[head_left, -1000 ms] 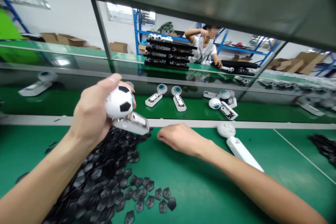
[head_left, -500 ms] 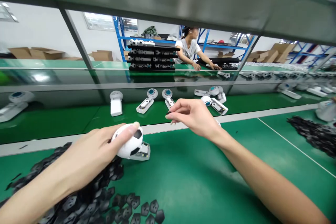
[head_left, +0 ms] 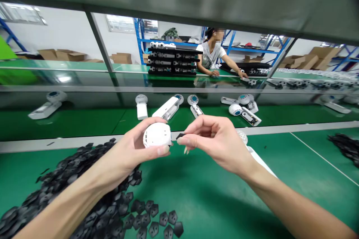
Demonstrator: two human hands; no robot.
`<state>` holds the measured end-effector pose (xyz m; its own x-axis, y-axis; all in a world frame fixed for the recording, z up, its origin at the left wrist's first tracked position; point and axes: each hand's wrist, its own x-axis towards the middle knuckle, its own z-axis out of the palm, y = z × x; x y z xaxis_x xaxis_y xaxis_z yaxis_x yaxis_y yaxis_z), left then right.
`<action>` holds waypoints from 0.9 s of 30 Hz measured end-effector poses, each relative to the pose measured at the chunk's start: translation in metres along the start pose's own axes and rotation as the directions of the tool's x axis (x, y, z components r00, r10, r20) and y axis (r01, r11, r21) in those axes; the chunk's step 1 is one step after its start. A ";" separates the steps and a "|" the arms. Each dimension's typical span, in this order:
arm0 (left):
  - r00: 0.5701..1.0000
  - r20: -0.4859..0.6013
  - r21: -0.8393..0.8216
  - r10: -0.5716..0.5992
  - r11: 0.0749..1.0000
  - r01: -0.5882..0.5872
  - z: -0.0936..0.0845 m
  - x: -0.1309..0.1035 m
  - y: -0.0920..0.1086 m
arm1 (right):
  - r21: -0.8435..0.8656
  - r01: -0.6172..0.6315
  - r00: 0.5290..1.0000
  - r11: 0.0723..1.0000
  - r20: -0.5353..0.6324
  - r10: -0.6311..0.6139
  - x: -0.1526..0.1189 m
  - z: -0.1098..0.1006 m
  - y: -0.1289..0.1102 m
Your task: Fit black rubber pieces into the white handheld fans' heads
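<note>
My left hand (head_left: 137,143) is closed around the round head of a white soccer-ball device (head_left: 157,135), whose long flat body points up and away to the right. The head's white face, with small slots and a grille at its left side, is turned to me. In my right hand (head_left: 213,138) a small black pentagon piece (head_left: 180,135) is pinched between thumb and fingertips, just right of the white head. A narrow gap seems to separate the two. Below my left forearm spreads a heap of black pentagon pieces (head_left: 92,171), with several loose ones at its right edge.
Several white devices (head_left: 193,100) lie on the dark green conveyor (head_left: 123,125) beyond the pale rail (head_left: 64,144). Another white device (head_left: 260,160) rests partly behind my right arm. More black pieces (head_left: 346,147) lie far right. Across the line, a person (head_left: 211,56) works beside stacked black trays (head_left: 172,61).
My left hand has turned the device so the patterned ball side faces away and its body points upward. My right hand has brought the black piece close to the head. The view has shifted left.
</note>
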<state>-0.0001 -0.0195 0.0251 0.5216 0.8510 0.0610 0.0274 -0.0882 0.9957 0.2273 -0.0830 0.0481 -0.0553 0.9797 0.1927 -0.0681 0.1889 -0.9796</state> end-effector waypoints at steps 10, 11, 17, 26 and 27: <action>0.937 -0.073 0.211 0.342 0.923 -0.321 0.023 -0.014 -0.015 | 0.076 -0.004 1.000 0.997 -0.018 0.006 0.000 0.018 0.026; 0.931 -0.074 0.225 0.357 0.916 -0.334 0.023 -0.016 -0.016 | 0.066 0.005 0.999 0.998 -0.033 -0.003 -0.002 0.021 0.027; 0.868 -0.196 0.310 0.456 0.869 -0.386 0.031 -0.017 -0.016 | -0.008 0.034 0.999 0.999 -0.037 -0.034 -0.012 0.031 0.025; 0.765 -0.356 0.230 0.537 0.844 -0.485 0.026 -0.002 -0.013 | -0.108 0.099 0.994 0.989 0.048 -0.094 -0.014 0.018 0.010; 0.776 -0.362 0.158 0.517 0.854 -0.495 0.022 0.001 -0.013 | -0.178 0.084 0.995 0.981 0.059 -0.075 -0.013 0.019 0.013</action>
<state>0.0186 -0.0291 0.0105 0.1102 0.8022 0.5868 -0.0996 -0.5785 0.8096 0.2087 -0.0947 0.0343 -0.1083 0.9572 0.2685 0.1055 0.2796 -0.9543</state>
